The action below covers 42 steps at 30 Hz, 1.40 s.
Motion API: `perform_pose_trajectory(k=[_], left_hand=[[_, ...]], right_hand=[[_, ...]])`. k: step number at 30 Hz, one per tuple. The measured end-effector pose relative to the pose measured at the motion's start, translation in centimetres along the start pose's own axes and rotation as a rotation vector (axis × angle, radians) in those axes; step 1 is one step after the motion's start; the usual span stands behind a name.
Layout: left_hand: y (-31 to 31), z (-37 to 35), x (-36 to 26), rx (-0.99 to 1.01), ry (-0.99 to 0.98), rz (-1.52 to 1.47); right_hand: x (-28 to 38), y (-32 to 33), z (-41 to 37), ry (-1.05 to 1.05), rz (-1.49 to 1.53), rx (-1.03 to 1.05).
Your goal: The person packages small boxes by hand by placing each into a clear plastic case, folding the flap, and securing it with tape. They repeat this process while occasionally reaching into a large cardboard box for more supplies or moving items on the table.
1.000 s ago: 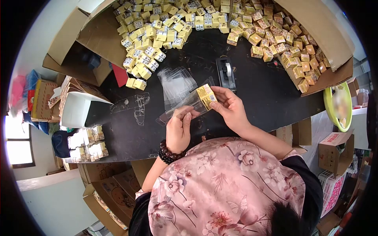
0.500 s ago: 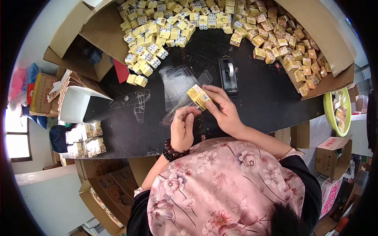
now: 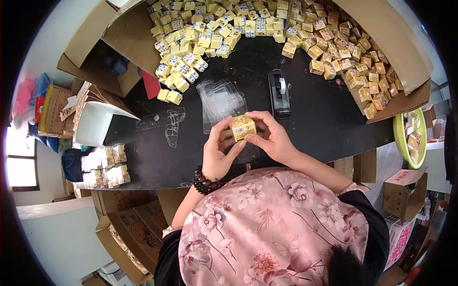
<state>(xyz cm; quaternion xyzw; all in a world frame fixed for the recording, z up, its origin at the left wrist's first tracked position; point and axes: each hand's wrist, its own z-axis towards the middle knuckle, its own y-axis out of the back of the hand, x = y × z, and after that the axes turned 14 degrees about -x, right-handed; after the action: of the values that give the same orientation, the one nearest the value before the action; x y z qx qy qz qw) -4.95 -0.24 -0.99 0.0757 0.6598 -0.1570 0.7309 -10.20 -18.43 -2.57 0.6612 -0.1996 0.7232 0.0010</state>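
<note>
A small yellow printed box (image 3: 244, 127) is held between both hands above the black table (image 3: 191, 162), its barcode side facing me. My left hand (image 3: 220, 147) closes on the box's left side, with a dark bead bracelet at the wrist. On the right side my right hand (image 3: 269, 137) grips it with fingers behind and thumb at the lower front. Just beyond the hands lies a stack of clear plastic sleeves (image 3: 220, 102). To the right of the stack stands a black tape dispenser (image 3: 279, 95).
Many yellow-and-white boxes (image 3: 195, 40) are heaped at the back. More small boxes (image 3: 343, 57) fill the back right beside cardboard flaps (image 3: 400, 97). Wrapped packs (image 3: 106, 167) stand at the left edge. A green basin (image 3: 410, 143) is at the right.
The box has turned from slanted to upright, with a different face toward me. My left hand has come up from the plastic below to grip the box's side.
</note>
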Motion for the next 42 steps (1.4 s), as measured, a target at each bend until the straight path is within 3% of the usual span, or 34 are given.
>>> perform_pose_trajectory(k=[2,6,9,11,12,15,18,21,25,28,30,32,33,35,37,42], left_hand=[[-0.2,0.5,0.4,0.091,0.088,-0.059],[0.2,1.3,1.1,0.222,0.019,-0.011],[-0.9,1.5,0.6,0.168,-0.044,0.041],[-1.3,1.6,1.0,0.128,-0.041,-0.057],[-1.4,1.6,1.2,0.084,-0.038,-0.157],[-1.8,1.7,0.5,0.122,-0.047,-0.007],[-1.9,1.7,0.7,0.164,-0.076,0.134],[-1.8,1.9,0.7,0.214,-0.137,0.201],[-1.9,2.1,0.5,0.234,-0.131,0.218],[-2.4,2.6,0.8,0.291,-0.181,0.262],[-2.9,3.1,2.4,0.298,-0.125,0.242],[-3.3,4.1,4.6,0.366,-0.039,0.285],[-3.9,4.9,5.0,0.414,-0.073,0.345],[-5.3,6.3,5.4,0.539,-0.080,0.425],[-6.3,7.0,7.0,0.605,-0.082,0.432],[-6.7,7.7,7.5,0.670,0.009,0.500]], right_hand=[[-0.4,0.8,0.1,0.020,-0.110,0.044],[-0.1,1.8,-0.1,0.040,-0.216,0.119],[0.0,1.5,0.4,0.218,-0.113,0.042],[0.4,1.6,0.6,0.039,0.149,0.007],[0.8,1.8,1.0,0.027,0.150,0.004],[2.1,2.7,1.8,-0.135,-0.058,0.108],[1.8,2.8,2.0,-0.027,-0.207,0.110],[0.6,3.4,2.0,-0.074,-0.045,0.052],[1.0,4.3,1.9,-0.088,-0.072,0.075],[1.1,5.4,1.4,0.039,-0.278,0.139],[0.8,6.0,0.4,0.086,-0.249,0.090],[-0.5,7.0,-0.4,0.216,-0.482,-0.273],[-1.3,8.1,0.1,0.162,-0.609,-0.481],[-3.0,10.3,1.8,0.178,-0.672,-0.614],[-2.1,10.6,2.8,-0.473,-0.228,-0.455],[-2.9,11.2,3.1,-0.621,0.161,-0.500]])
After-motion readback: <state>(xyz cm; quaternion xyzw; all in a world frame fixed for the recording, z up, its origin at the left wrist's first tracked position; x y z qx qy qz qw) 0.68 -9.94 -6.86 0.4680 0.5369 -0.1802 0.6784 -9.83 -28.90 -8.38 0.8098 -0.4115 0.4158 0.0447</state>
